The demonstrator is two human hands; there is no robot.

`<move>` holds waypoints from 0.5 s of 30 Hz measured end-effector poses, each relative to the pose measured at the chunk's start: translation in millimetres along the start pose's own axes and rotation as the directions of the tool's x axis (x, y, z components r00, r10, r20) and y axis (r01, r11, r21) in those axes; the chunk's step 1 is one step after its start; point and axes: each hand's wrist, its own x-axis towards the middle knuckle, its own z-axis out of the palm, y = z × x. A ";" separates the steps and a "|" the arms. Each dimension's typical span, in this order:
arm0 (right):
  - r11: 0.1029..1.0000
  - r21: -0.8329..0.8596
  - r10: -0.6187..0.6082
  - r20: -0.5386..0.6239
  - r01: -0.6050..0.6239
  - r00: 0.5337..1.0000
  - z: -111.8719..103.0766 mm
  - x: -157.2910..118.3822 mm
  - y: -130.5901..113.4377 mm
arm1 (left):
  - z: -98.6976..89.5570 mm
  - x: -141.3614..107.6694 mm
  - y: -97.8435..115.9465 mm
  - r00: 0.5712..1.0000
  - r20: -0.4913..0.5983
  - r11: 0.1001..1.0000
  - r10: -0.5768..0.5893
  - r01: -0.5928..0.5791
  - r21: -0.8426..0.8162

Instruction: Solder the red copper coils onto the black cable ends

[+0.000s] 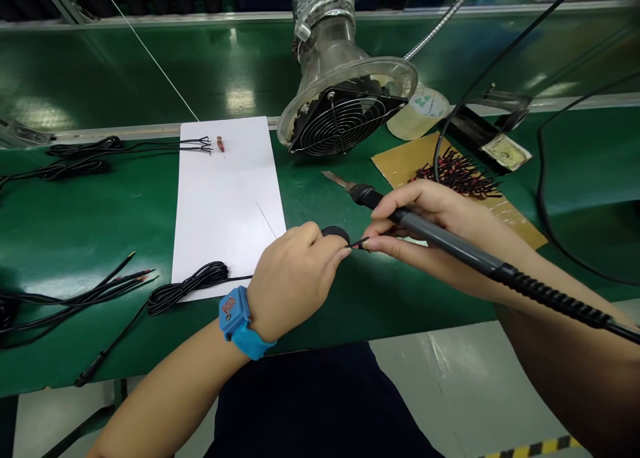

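My left hand (300,265), wearing a blue wrist strap (245,321), is closed in a pinch on the end of a black cable (193,285). The cable's coiled part lies on the white sheet's near edge. In my right hand (425,221) a soldering iron (440,237) rests across the fingers, its tip (335,178) pointing up and left over the bench. Thumb and fingertips of that hand also meet a thin dark wire end (359,242) between both hands; a bit of red shows there. A round black object (336,233) is partly hidden behind my left hand.
A fume extractor (340,121) hangs ahead. Short black-and-red pieces (460,173) lie heaped on cardboard (400,157), near an iron stand (470,135) and a jar (419,113). The white sheet (225,205) holds stripped cable ends (200,145). More cables (75,301) lie left.
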 end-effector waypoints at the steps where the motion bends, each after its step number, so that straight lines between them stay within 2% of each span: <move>1: 1.000 -0.015 -0.012 -0.002 0.012 1.000 -0.1 -0.3 0.2 | -0.1 0.1 0.2 1.000 0.004 1.000 -0.002 0.002 -0.003; 5: 1.000 -0.023 -0.021 0.005 0.021 1.000 2.3 -1.2 1.2 | -0.8 0.7 0.8 1.000 0.011 1.000 -0.015 0.015 -0.022; 12: 0.995 0.095 0.044 -0.054 -0.039 0.998 11.2 -1.7 -2.2 | -0.1 1.1 -0.3 1.000 0.012 0.999 -0.019 0.020 -0.046; 15: 0.983 0.165 0.083 0.000 -0.082 0.997 9.7 -1.1 0.5 | -0.5 1.1 -0.3 1.000 0.013 0.998 -0.022 0.023 -0.056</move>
